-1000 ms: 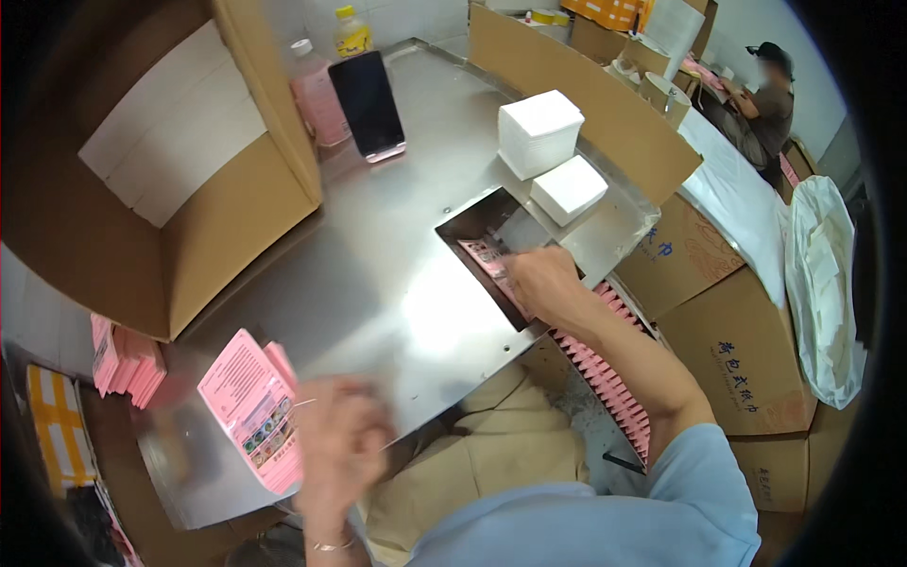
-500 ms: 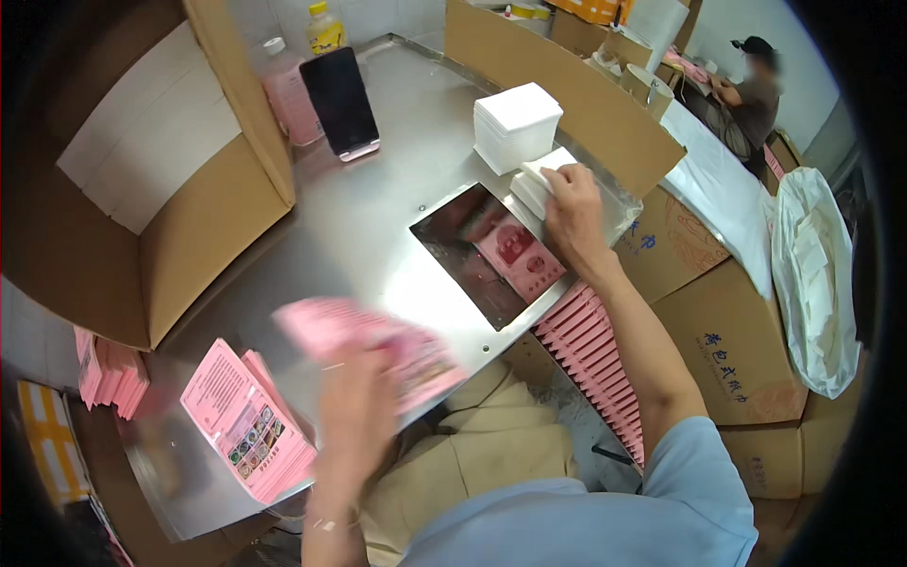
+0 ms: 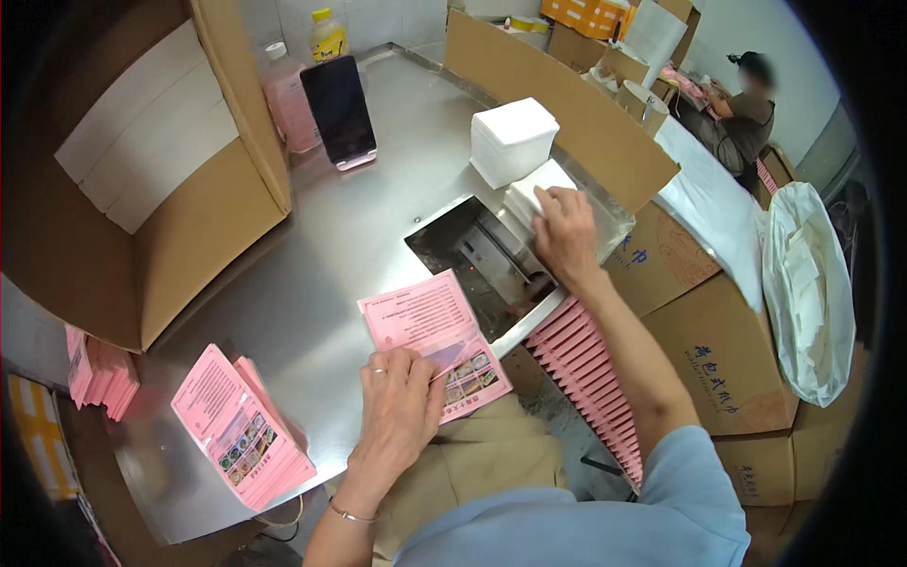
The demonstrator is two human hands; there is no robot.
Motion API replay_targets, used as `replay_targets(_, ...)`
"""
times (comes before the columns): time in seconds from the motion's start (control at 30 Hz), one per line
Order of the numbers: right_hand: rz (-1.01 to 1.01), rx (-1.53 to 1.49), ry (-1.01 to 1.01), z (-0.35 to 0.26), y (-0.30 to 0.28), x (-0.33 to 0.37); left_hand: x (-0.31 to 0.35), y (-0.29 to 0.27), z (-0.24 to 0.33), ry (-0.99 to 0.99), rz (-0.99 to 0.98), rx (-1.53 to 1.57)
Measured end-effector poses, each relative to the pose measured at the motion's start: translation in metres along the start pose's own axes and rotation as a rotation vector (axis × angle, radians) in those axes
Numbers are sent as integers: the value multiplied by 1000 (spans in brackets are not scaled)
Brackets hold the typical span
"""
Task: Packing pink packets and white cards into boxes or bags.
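Note:
My left hand (image 3: pixel 402 402) is closed on a pink printed wrapper (image 3: pixel 425 321), its fingers at an opening midway along it. The wrapper lies flat at the table's front edge, beside a rectangular opening (image 3: pixel 472 250) in the metal top. Past that opening, my right hand (image 3: pixel 567 231) closes its fingers on the near end of a low stack of white paper napkins (image 3: pixel 546 180); the fingertips are partly hidden. A taller napkin stack (image 3: pixel 515 137) stands just behind. Left of my left hand lies a pile of the same pink wrappers (image 3: pixel 246 430).
A large open carton (image 3: pixel 213 203) with white contents stands at left. A phone (image 3: pixel 340 109) leans on a stand before two bottles. Below the table, pink packets (image 3: pixel 586 387) fill a row beside stacked cartons (image 3: pixel 727 350). Another person (image 3: pixel 746 109) sits at far right.
The wrapper in my left hand was blurred and has come to rest farther right. A pink packet has gone from the table opening. My right hand has shifted slightly down on the napkins.

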State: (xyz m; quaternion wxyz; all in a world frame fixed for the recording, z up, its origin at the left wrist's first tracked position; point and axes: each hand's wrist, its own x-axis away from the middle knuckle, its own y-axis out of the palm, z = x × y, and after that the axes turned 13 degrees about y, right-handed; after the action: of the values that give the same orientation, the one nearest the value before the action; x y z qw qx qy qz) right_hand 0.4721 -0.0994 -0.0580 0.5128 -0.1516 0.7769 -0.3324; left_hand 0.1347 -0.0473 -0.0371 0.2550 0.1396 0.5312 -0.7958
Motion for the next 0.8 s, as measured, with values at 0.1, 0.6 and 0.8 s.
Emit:
replay_targets(0.1, 68, 50, 66, -26, -3, 2, -1, 1, 0, -9, -8, 0)
replay_targets(0.6, 46, 18, 72, -10, -4, -9, -1, 1, 2, -18, -17, 21)
replay_targets(0.8, -384, -271, -429, -128, -48, 52, 12, -11, -6, -18, -6, -15)
